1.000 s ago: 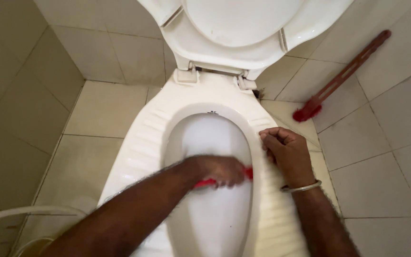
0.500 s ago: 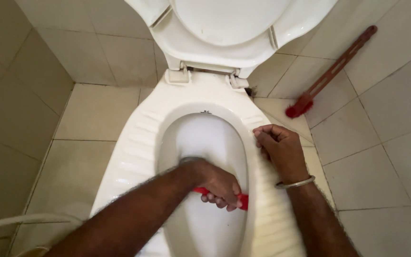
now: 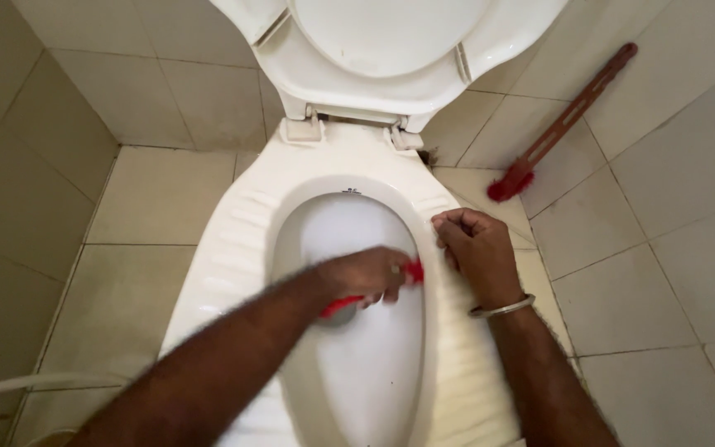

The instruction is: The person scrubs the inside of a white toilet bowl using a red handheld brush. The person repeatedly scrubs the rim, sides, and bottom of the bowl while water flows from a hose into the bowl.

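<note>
White ceramic fills the view: a toilet bowl (image 3: 233, 248) with its lid (image 3: 391, 41) tipped up against the tiled wall. A long red brush (image 3: 560, 128) leans in the corner on the right, well apart from the hands. The left hand (image 3: 366, 277) reaches inside the bowl, fingers closed around a small red brush (image 3: 411, 271) pressed to the right inner wall. The right hand (image 3: 473, 248), loosely curled and holding nothing, rests on the bowl's right rim just beside it. A pale hose (image 3: 35, 385) crosses the floor at lower left.
</note>
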